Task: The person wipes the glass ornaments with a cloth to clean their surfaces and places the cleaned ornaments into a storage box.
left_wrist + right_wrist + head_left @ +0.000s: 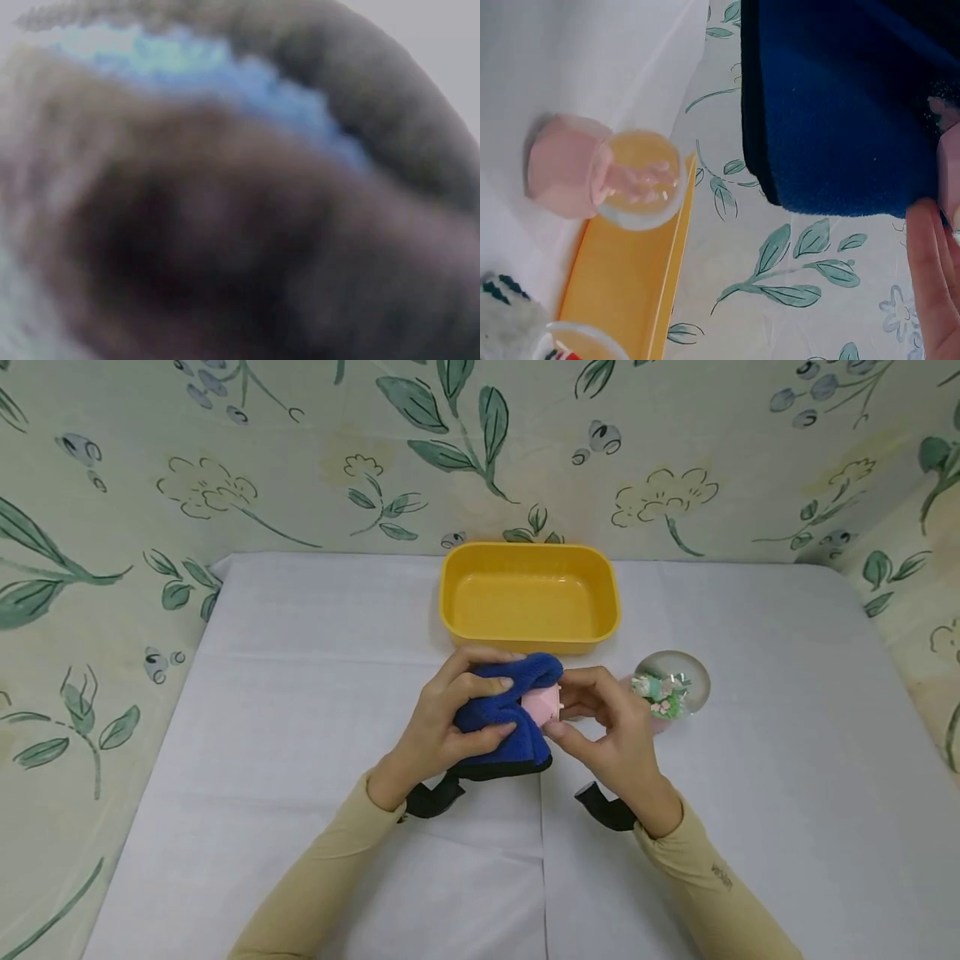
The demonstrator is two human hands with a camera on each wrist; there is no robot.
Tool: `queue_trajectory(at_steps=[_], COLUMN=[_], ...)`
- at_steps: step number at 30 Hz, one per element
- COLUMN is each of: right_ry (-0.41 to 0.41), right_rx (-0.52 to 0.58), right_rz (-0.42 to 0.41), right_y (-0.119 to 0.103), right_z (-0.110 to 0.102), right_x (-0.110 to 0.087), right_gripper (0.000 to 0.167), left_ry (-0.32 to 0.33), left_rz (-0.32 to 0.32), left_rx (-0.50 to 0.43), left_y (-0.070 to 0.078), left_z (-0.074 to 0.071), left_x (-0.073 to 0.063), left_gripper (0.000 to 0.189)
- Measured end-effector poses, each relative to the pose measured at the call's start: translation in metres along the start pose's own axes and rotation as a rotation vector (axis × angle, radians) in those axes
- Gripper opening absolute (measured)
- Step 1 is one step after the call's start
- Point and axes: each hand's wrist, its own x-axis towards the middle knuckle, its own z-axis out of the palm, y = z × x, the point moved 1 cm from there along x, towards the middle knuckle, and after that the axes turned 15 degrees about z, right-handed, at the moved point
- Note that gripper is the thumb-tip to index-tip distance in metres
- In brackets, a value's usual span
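Observation:
A blue plush cloth (501, 702) with a black edge is bunched in my left hand (450, 706), whose fingers and thumb grip it from the left. The cloth folds around a pink faceted object (542, 703), which looks like the base of a snow globe. My right hand (607, 718) pinches that object from the right, with the thumb in front. Most of the object is hidden by cloth and fingers. In the right wrist view, the cloth (840, 135) hangs beside the pink object (949, 169). The left wrist view is badly blurred, with only some blue cloth (225, 75) showing.
A snow globe (670, 685) with a pink base lies just right of my right hand. Behind both hands, a yellow plastic tub (528, 645) stands at the back of the white-covered table (315, 693). A patterned fabric (285, 460) hangs beyond the table.

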Motion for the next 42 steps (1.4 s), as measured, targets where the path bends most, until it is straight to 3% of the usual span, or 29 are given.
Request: queue_trajectory(at_steps=[7, 13, 17, 24, 27, 29, 37, 42], right_ry=[0.023, 0.082, 0.086, 0.019, -0.009, -0.024, -0.03, 0.026], right_rx=[-0.152, -0.227, -0.178, 0.043, 0.032, -0.01, -0.171, -0.297], right_rz=[-0.294, -0.355, -0.251, 0.103, 0.142, 0.098, -0.223, -0.308], right_y=[0.0003, -0.0024, -0.0024, -0.0019, -0.0034, -0.0041, -0.0068, -0.0076], right_z=[-0.0003, -0.0007, 0.0017, 0.0047, 0.0033, 0.0025, -0.0003, -0.0027], right_x=[0.0022, 0.0032, 0.002, -0.0021, -0.0019, -0.001, 0.002, 0.0033], right_gripper=[0.048, 0.046, 0.052, 0.056, 0.057, 0.06, 0.051, 0.048], left_ry=[0.029, 0.01, 0.001, -0.005, 0.01, 0.019, 0.068, 0.056], left_rz=[-0.019, -0.023, -0.001, 0.022, 0.007, -0.005, -0.06, -0.071], left_rx=[0.01, -0.02, -0.018, -0.014, 0.001, 0.01, 0.008, -0.019], left_y=[-0.0003, 0.0011, 0.0011, -0.0008, -0.0012, -0.0011, -0.0026, -0.0026], left_z=[-0.0039, -0.0049, -0.0051, -0.0029, -0.0023, -0.0024, -0.006, -0.0057], left_x=[0.0005, 0.0028, 0.0048, 0.0026, 0.0017, 0.0015, 0.0028, 0.0026], left_gripper=[0.033, 0.034, 0.033, 0.03, 0.03, 0.031, 0.037, 0.038])
